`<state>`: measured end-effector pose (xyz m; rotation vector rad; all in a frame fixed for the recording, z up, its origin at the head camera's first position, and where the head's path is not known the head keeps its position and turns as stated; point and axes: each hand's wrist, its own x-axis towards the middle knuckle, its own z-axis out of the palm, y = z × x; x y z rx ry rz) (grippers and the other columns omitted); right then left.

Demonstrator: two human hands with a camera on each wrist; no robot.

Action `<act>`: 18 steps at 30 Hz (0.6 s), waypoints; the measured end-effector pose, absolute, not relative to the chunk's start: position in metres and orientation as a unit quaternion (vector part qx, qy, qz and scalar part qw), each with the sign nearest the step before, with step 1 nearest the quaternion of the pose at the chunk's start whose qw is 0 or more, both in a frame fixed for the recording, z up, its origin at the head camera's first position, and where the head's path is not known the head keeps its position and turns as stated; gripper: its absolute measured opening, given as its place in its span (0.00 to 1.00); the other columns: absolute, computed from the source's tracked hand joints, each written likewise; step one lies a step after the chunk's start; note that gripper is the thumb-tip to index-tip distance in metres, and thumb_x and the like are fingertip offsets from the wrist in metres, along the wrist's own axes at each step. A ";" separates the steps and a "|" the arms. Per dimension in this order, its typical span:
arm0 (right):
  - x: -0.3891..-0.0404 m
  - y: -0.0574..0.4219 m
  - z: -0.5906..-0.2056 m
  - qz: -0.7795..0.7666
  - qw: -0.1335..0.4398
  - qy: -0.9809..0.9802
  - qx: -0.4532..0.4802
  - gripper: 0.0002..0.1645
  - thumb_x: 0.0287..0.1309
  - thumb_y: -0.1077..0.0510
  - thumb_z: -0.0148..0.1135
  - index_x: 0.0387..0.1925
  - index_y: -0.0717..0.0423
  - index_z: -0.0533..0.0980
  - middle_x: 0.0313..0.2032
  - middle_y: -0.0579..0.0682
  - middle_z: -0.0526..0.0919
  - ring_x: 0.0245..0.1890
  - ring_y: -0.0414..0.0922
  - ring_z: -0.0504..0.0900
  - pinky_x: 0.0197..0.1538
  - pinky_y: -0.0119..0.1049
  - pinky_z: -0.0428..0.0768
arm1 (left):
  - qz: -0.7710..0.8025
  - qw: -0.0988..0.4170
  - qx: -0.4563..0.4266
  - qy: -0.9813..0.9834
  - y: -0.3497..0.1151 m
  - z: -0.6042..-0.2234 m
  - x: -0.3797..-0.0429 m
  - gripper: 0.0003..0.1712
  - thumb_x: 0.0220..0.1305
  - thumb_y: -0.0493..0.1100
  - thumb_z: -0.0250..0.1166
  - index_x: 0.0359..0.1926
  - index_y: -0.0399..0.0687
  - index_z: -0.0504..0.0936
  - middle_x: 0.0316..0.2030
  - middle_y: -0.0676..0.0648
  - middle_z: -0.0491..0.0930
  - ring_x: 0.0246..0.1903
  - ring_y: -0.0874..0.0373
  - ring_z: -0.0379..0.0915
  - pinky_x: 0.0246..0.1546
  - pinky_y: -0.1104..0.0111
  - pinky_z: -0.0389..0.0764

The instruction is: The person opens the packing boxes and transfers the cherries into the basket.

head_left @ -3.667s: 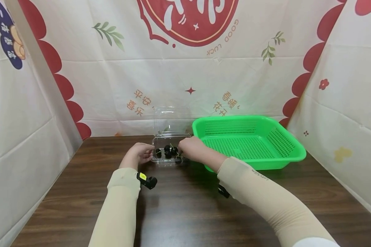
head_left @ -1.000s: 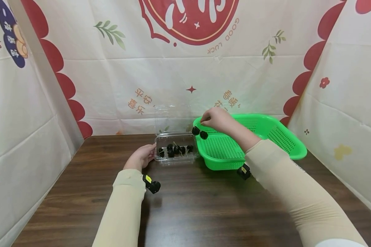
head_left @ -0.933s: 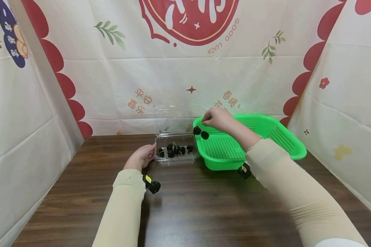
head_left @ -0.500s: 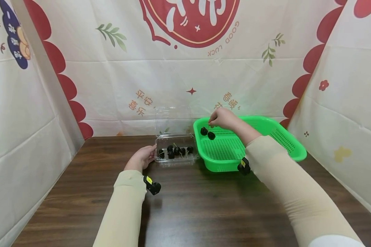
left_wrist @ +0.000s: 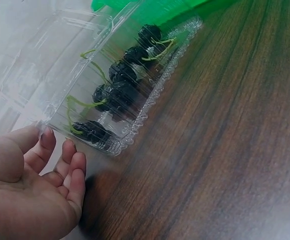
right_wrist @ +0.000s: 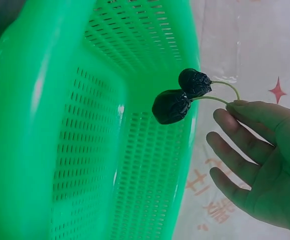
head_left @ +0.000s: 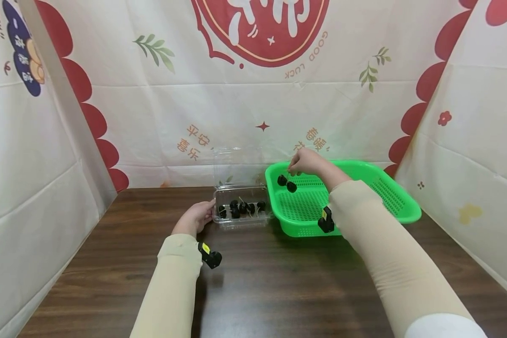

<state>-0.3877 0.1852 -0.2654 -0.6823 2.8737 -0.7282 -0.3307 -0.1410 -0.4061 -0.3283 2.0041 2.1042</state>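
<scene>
My right hand [head_left: 307,162] pinches the green stems of two dark, wrinkled cherries [right_wrist: 171,106] between thumb and forefinger. The pair dangles over the left part of the green plastic basket [head_left: 342,227], and the other fingers are spread loosely in the right wrist view. At the left, my left hand [left_wrist: 40,185] pinches a corner of the clear plastic clamshell box [left_wrist: 50,122] with thumb and forefinger. Several more dark cherries [head_left: 242,207] with green stems lie in the box's base. Its clear lid [head_left: 238,164] stands raised behind.
The basket stands right beside the box on the dark wooden table [head_left: 253,281]. A printed cloth [head_left: 219,103] hangs close behind both and continues along the two sides. Each wrist carries a small black camera [head_left: 210,256].
From inside the box, my right hand has lifted a pair of cherries by their stems and carried them right, over the basket. My left hand stays at the box's left side.
</scene>
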 end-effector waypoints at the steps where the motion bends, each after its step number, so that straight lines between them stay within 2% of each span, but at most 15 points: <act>1: -0.389 0.186 -0.266 -0.242 0.052 0.943 -0.222 0.11 0.61 0.65 0.60 0.39 0.70 0.83 0.40 0.62 0.85 0.40 0.57 0.84 0.48 0.49 0.80 | 0.716 0.108 -0.110 0.680 -0.141 -0.407 -0.331 0.14 0.77 0.43 0.48 0.42 0.34 0.71 0.25 0.51 0.70 0.26 0.62 0.65 0.36 0.71 0.69; 6: -0.394 0.189 -0.268 -0.249 0.073 0.941 -0.218 0.11 0.64 0.65 0.59 0.40 0.71 0.82 0.44 0.63 0.84 0.42 0.58 0.83 0.53 0.52 0.77 | 0.714 0.110 -0.114 0.682 -0.142 -0.406 -0.329 0.15 0.77 0.44 0.49 0.42 0.34 0.72 0.26 0.51 0.71 0.27 0.61 0.65 0.39 0.70 0.69; 18: -0.408 0.201 -0.282 -0.278 0.099 0.939 -0.177 0.13 0.66 0.64 0.57 0.44 0.72 0.80 0.49 0.63 0.82 0.46 0.59 0.82 0.59 0.54 0.72 | 0.707 0.112 -0.114 0.689 -0.142 -0.403 -0.328 0.15 0.78 0.44 0.48 0.43 0.35 0.71 0.29 0.50 0.70 0.29 0.61 0.65 0.38 0.71 0.69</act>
